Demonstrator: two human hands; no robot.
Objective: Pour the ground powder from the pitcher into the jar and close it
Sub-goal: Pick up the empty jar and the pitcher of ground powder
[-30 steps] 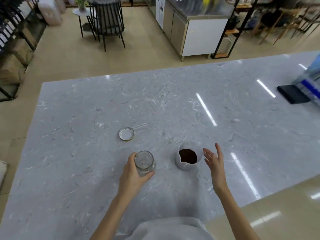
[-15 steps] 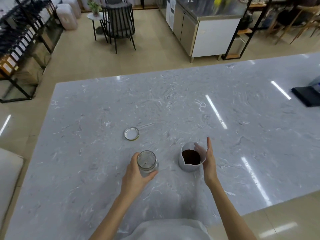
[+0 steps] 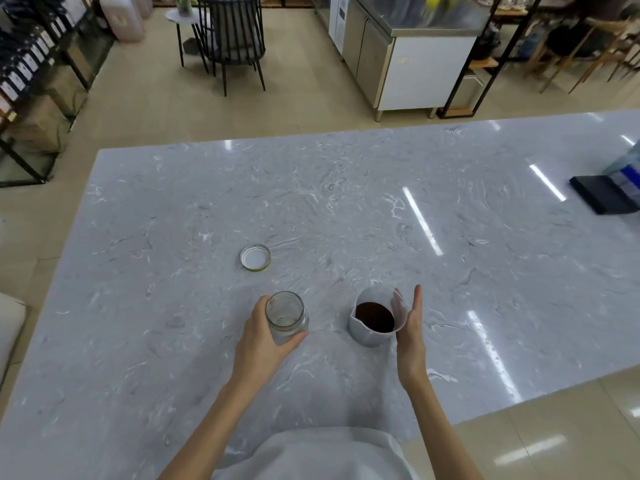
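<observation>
My left hand (image 3: 263,336) was wrapped around the glass jar (image 3: 286,317), which stood upright and uncapped on the marble counter (image 3: 346,209); the thumb lay on the jar's near right side and the fingers curled behind its left wall, clamped on the glass. The jar appeared empty. Its lid (image 3: 255,257) lay flat on the counter beyond the jar and slightly to its left, apart from both hands. The white pitcher (image 3: 374,320) stood to the right of the jar, spout toward the jar, with dark brown powder (image 3: 374,317) visible inside. My right hand (image 3: 410,327) stood edge-on against the pitcher's right wall, fingers (image 3: 416,299) straight and spread, one fingertip resting at the rim; the hand had not closed on the pitcher. A dark flat object (image 3: 602,195) lay at the counter's far right edge.
</observation>
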